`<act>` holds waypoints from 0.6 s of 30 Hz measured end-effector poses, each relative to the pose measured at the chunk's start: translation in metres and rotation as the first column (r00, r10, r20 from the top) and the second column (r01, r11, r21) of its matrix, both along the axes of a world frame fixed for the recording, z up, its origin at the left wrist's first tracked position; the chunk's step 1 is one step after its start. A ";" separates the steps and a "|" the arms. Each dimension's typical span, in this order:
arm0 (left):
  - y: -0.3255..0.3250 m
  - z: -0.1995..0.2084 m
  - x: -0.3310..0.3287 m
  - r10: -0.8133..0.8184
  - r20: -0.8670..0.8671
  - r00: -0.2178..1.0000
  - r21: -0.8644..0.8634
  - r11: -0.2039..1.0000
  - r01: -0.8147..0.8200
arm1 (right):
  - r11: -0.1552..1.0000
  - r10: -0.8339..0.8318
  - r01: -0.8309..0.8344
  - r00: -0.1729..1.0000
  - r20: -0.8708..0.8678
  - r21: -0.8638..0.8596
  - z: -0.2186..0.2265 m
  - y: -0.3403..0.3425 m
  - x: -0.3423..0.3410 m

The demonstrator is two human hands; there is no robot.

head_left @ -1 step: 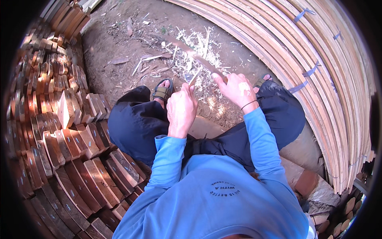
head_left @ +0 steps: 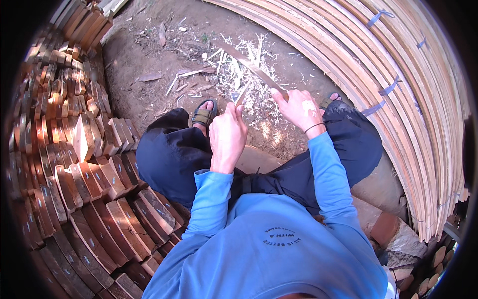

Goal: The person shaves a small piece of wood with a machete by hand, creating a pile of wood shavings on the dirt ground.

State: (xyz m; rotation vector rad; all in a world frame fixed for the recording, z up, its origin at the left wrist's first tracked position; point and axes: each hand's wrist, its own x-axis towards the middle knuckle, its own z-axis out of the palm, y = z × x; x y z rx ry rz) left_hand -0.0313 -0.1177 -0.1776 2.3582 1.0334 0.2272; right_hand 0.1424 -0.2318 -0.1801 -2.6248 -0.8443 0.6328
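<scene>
My left hand (head_left: 228, 132) is closed in front of my body. A short, thin, pale stick-like piece (head_left: 243, 92) pokes up from between its thumb and fingers. My right hand (head_left: 300, 110), a dark band at its wrist, grips the near end of a long, narrow, flat brown strip (head_left: 250, 66). The strip slants away to the far left, over the shavings; whether it is a blade or wood I cannot tell. It stays apart from my left hand. Pale wood shavings (head_left: 260, 47) lie scattered on the dirt beyond both hands.
Stacked short wooden blocks (head_left: 107, 177) fill the left side. At the right, long wooden strips (head_left: 343, 55) lie bundled with blue ties (head_left: 389, 87). My sandalled left foot (head_left: 203, 115) rests on the dirt ground (head_left: 132, 55). A reddish brick (head_left: 384, 228) is low at the right.
My right hand has shifted slightly right and down, and the long strip's far end has swung a little to the right. The left hand has hardly moved.
</scene>
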 end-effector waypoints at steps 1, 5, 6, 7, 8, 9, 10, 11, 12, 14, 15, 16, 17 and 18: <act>0.001 0.003 0.002 0.014 0.050 0.999 -0.012 1.000 -0.013 | 1.000 -0.030 0.030 0.999 0.022 -0.003 -0.003 -0.004 0.007; 0.009 0.009 0.007 0.020 0.056 0.998 -0.058 0.998 -0.017 | 0.992 -0.004 0.007 1.000 -0.026 0.125 0.002 -0.012 0.003; 0.007 0.010 0.009 0.019 0.000 1.000 -0.103 0.994 -0.019 | 0.985 0.009 0.001 0.998 -0.061 0.170 0.011 -0.016 0.000; 0.006 0.006 0.009 0.015 0.013 1.000 -0.061 0.998 -0.014 | 0.977 0.021 0.002 0.994 -0.104 0.214 0.024 -0.016 -0.007; 0.006 0.003 0.009 0.007 0.025 1.000 -0.016 1.000 -0.007 | 0.979 0.056 -0.030 0.991 -0.124 0.202 0.039 -0.016 -0.012; 0.005 0.000 0.008 0.000 0.036 0.999 0.029 1.000 -0.001 | 0.975 0.115 -0.090 0.986 -0.117 0.203 0.042 -0.018 -0.017; 0.006 0.002 0.010 0.017 0.019 1.000 0.036 0.999 -0.017 | 0.968 0.170 -0.146 0.980 -0.105 0.205 0.045 -0.019 -0.020; 0.005 0.003 0.011 0.026 0.010 1.000 0.032 0.999 -0.026 | 0.957 0.225 -0.203 0.970 -0.093 0.206 0.046 -0.021 -0.022; 0.004 0.004 0.013 0.036 0.001 0.999 0.027 0.999 -0.036 | 0.944 0.273 -0.243 0.955 -0.114 0.225 0.038 -0.023 -0.024; 0.005 0.003 0.010 0.050 -0.022 0.999 0.034 0.998 -0.049 | 0.949 0.291 -0.278 0.954 -0.073 0.148 0.038 -0.022 -0.032; 0.006 0.000 0.008 0.050 -0.033 0.998 0.044 0.998 -0.049 | 0.950 0.301 -0.294 0.952 -0.053 0.109 0.039 -0.021 -0.036; 0.006 -0.002 0.007 0.048 -0.043 0.998 0.052 0.998 -0.046 | 0.953 0.286 -0.277 0.956 -0.061 0.123 0.036 -0.020 -0.037; 0.007 -0.002 0.006 0.059 -0.061 0.996 0.035 0.998 -0.057 | 0.954 0.283 -0.278 0.959 -0.032 0.109 0.035 -0.019 -0.038; 0.007 0.000 0.006 0.070 -0.079 0.994 0.019 0.997 -0.069 | 0.956 0.280 -0.278 0.960 -0.003 0.095 0.034 -0.019 -0.039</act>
